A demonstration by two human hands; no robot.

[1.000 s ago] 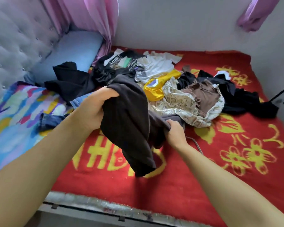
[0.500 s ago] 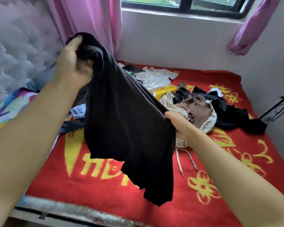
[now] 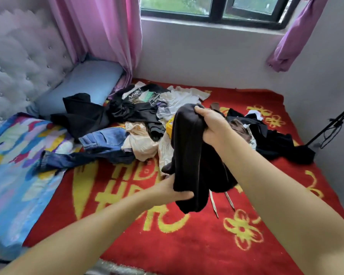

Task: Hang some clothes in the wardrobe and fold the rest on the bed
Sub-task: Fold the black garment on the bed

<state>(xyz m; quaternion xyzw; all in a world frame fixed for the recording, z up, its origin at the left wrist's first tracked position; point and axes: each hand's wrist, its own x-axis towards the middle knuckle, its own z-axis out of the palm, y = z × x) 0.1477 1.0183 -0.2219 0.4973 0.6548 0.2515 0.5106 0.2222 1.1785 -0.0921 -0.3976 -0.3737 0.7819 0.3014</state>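
A black garment point(image 3: 189, 155) hangs bunched above the red bed cover point(image 3: 167, 245). My right hand point(image 3: 213, 126) grips its top end, raised over the pile. Lower down, my left hand point(image 3: 173, 190) holds the garment's bottom part from the left, fingers partly hidden under the cloth. Behind it lies a loose pile of clothes: blue jeans point(image 3: 99, 143), a peach top point(image 3: 141, 141), a black printed shirt point(image 3: 139, 104), a white shirt point(image 3: 183, 98), a brown piece point(image 3: 239, 128) and more black clothes point(image 3: 276, 143). No wardrobe is in view.
A padded headboard point(image 3: 18, 66) and blue pillow point(image 3: 83, 80) stand at the left, with a colourful blanket point(image 3: 14, 165) along the left edge. Pink curtains point(image 3: 101, 30) and a window point(image 3: 211, 8) are behind. A black stand point(image 3: 334, 124) leans at the right wall.
My left hand has let go of the garment's top and dropped to its lower part. My right hand has risen and now grips the top, and the garment is bunched instead of spread.
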